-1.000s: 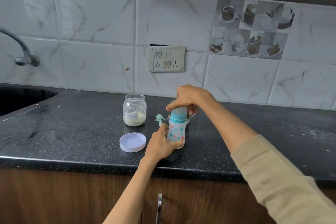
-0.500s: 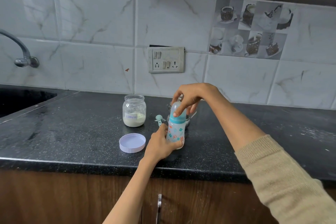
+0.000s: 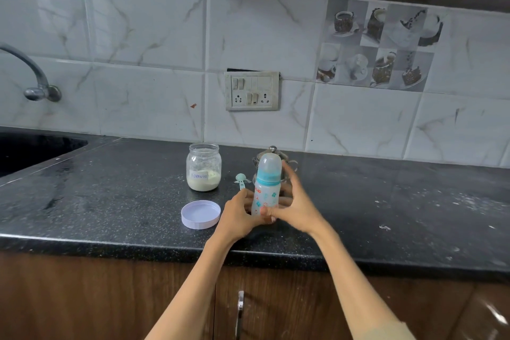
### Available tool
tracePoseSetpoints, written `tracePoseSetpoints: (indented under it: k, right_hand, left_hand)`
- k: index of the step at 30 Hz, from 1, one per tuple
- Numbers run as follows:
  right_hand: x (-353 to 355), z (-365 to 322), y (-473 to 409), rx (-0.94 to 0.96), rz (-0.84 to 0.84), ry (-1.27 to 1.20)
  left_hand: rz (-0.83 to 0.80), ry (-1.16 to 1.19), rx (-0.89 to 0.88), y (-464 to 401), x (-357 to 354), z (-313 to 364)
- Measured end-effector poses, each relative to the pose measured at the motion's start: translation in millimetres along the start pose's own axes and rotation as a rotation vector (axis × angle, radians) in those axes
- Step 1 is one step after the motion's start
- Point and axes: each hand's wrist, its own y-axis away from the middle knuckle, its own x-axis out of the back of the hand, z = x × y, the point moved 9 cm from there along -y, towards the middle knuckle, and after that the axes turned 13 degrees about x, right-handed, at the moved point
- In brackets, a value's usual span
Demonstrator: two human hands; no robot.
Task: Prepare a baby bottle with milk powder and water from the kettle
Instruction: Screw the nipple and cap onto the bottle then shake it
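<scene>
A capped baby bottle [image 3: 265,190] with a teal collar stands upright on the black counter [image 3: 110,201]. My left hand [image 3: 237,217] grips its lower part from the left. My right hand [image 3: 294,203] is at the bottle's right side, blurred, fingers spread, thumb touching the bottle near its base. A small steel kettle [image 3: 273,151] stands right behind the bottle, mostly hidden. The open glass jar of milk powder [image 3: 203,167], labelled formula, stands to the left. Its white lid [image 3: 201,214] lies in front of it. A small teal spoon [image 3: 241,180] lies between jar and bottle.
A sink [image 3: 33,149] and a tap [image 3: 36,83] are at the far left. A switch and socket panel [image 3: 252,91] is on the tiled wall behind. White specks dust the counter at the right [image 3: 455,201]. Wooden cabinet doors [image 3: 240,312] are below the counter edge.
My right hand has left the bottle's cap and dropped to the bottle's lower right side. My left hand still holds the bottle, which has not moved.
</scene>
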Motion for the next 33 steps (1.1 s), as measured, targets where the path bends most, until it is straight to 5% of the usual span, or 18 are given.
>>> tracePoseSetpoints:
  k: [6, 14, 19, 23, 27, 31, 33]
  right_hand:
    - [-13, -14, -1, 0.161, 0.017, 0.252]
    - [-3, -26, -28, 0.153, -0.057, 0.307]
    - [59, -77, -44, 0.385, 0.419, 0.030]
    - [16, -65, -43, 0.249, -0.078, 0.283]
    - [50, -66, -40, 0.343, 0.300, 0.124]
    - [18, -61, -41, 0.270, -0.038, 0.313]
    - [36, -65, -42, 0.334, 0.190, 0.254]
  left_hand:
    - [-0.021, -0.010, 0.005, -4, -1, -5]
    - [-0.051, 0.023, 0.015, 0, -1, -4]
    - [-0.036, 0.095, 0.042, 1, 1, -8]
    - [-0.048, 0.079, 0.038, -2, -1, -10]
    - [-0.050, 0.080, 0.034, -1, -1, -8]
    - [-0.051, 0.064, 0.028, 1, -2, -8]
    - [-0.044, 0.066, 0.029, 0, 0, -7]
